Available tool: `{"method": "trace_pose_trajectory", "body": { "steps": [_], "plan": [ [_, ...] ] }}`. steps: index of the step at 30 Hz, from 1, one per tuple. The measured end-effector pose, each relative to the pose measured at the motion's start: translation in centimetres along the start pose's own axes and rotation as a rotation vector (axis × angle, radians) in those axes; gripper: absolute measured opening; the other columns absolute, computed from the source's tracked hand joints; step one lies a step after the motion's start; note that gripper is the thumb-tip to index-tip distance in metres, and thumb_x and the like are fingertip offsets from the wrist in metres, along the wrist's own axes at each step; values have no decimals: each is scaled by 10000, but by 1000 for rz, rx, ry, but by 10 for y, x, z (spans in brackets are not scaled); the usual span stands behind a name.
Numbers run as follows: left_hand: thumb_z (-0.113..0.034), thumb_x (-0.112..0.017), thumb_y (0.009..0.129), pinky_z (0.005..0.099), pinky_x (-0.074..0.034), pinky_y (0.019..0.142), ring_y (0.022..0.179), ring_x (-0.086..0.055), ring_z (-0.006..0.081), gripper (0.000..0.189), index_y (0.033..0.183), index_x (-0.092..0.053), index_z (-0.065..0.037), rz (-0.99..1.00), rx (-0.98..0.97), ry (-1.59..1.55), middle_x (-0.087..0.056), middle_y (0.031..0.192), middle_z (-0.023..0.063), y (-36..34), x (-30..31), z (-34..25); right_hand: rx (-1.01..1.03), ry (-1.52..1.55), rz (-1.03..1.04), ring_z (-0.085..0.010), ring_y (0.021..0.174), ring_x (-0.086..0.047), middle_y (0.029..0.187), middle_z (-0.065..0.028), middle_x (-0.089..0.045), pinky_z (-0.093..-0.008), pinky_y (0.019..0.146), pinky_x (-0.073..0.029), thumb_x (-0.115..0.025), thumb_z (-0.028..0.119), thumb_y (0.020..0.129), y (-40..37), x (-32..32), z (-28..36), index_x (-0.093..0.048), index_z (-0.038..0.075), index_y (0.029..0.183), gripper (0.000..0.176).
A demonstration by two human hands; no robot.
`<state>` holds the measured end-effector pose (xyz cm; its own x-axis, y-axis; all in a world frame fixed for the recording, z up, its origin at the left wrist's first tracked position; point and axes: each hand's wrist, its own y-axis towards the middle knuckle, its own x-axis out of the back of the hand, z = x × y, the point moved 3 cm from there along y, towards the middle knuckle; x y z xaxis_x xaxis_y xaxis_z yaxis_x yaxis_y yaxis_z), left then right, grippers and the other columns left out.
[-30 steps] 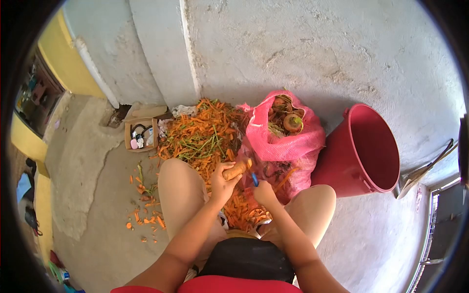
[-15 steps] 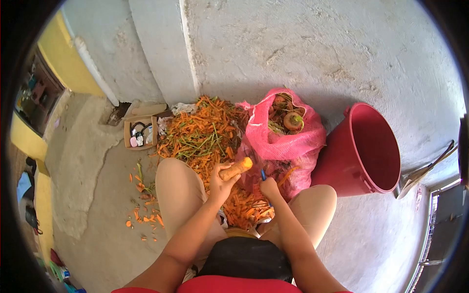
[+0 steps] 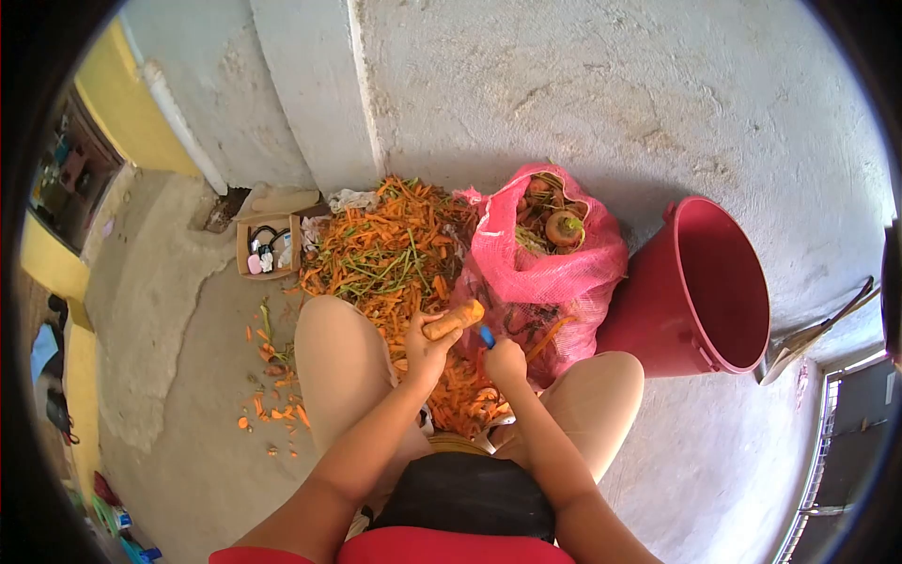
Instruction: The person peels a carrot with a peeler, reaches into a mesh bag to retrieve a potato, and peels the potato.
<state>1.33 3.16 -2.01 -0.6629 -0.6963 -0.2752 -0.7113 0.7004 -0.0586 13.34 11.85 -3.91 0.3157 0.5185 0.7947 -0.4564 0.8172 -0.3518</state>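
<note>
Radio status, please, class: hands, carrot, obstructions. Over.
Left hand: gripping carrot, far end brighter orange. Right hand: holding blue tool. No obstruction visible between hands.

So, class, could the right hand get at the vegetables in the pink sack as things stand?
Probably yes, reaching forward: the pink sack gapes open with vegetables showing, though the blue tool in the right hand may hinder grasping.

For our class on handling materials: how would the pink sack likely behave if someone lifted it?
The pink sack would probably sag and flop, given its creased, folded sides. It may be fairly heavy, as root vegetables show at its mouth. That mouth gapes open, so tipping could spill some.
</note>
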Motion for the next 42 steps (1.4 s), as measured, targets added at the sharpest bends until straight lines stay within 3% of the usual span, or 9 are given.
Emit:
{"method": "trace_pose_trajectory", "body": {
  "steps": [4, 7, 11, 14, 19, 21, 31, 38, 42],
  "plan": [
    [37, -605, 697, 284, -429, 820, 964, -496, 197, 308, 906, -388, -24, 77, -141, 86, -473, 1027, 151, -3, 1, -32, -321, 357, 76, -363, 792, -564, 787, -268, -562, -413, 694, -447, -498, 193, 714, 7, 22, -31, -574, -61, 779, 273],
    [53, -601, 693, 292, -425, 821, 987, -489, 207, 299, 893, -391, -22, 48, -45, -24, -479, 1004, 140, 3, 10, -24, -108, 169, -55, -376, 779, -562, 745, -260, -568, -423, 683, -441, -481, 169, 711, 35, -27, -45, -571, -59, 778, 254],
    [64, -612, 670, 304, -425, 817, 981, -499, 222, 297, 861, -403, -24, 56, -180, 234, -487, 977, 128, 5, 10, -18, -33, 248, 132, -387, 798, -542, 762, -257, -560, -429, 697, -432, -470, 149, 712, 6, 6, -3, -556, -52, 819, 244],
    [70, -633, 640, 305, -427, 809, 960, -512, 228, 317, 844, -410, -26, 86, -277, 363, -497, 958, 123, 6, 7, -18, 162, 235, 55, -392, 780, -539, 765, -258, -555, -431, 704, -429, -465, 137, 718, -11, 9, 13, -551, -41, 828, 227],
    [71, -662, 602, 305, -434, 796, 932, -526, 227, 355, 836, -414, -29, 145, -374, 420, -523, 927, 120, 1, 0, -26, 45, 49, -3, -381, 772, -551, 767, -257, -561, -434, 684, -431, -471, 144, 722, -4, 12, 8, -571, -33, 818, 225],
    [69, -663, 601, 308, -436, 791, 929, -528, 228, 350, 830, -416, -29, 175, -389, 414, -529, 927, 122, -6, -4, -36, -110, 193, 48, -388, 749, -553, 746, -263, -559, -429, 660, -437, -476, 158, 724, 38, -13, -49, -568, -49, 774, 231],
    [79, -658, 594, 304, -431, 800, 930, -527, 238, 361, 843, -417, -22, 169, -404, 578, -523, 941, 125, 1, -2, -26, 180, 209, 91, -413, 756, -527, 730, -284, -533, -441, 657, -423, -465, 144, 722, -16, 9, 16, -550, -52, 782, 222],
    [84, -654, 594, 304, -427, 807, 933, -522, 237, 358, 830, -411, -31, 237, -430, 423, -510, 928, 118, -5, -5, -39, -174, 212, -12, -396, 781, -546, 758, -273, -554, -427, 670, -432, -463, 120, 706, 36, -2, -57, -556, -68, 765, 218],
    [68, -652, 618, 315, -426, 810, 948, -516, 229, 349, 842, -405, -36, 194, -450, 526, -506, 931, 113, 2, -2, -36, 9, 274, 11, -405, 745, -537, 719, -277, -536, -423, 637, -422, -475, 142, 719, 21, -2, -25, -536, -58, 815, 229]
  ]
}}
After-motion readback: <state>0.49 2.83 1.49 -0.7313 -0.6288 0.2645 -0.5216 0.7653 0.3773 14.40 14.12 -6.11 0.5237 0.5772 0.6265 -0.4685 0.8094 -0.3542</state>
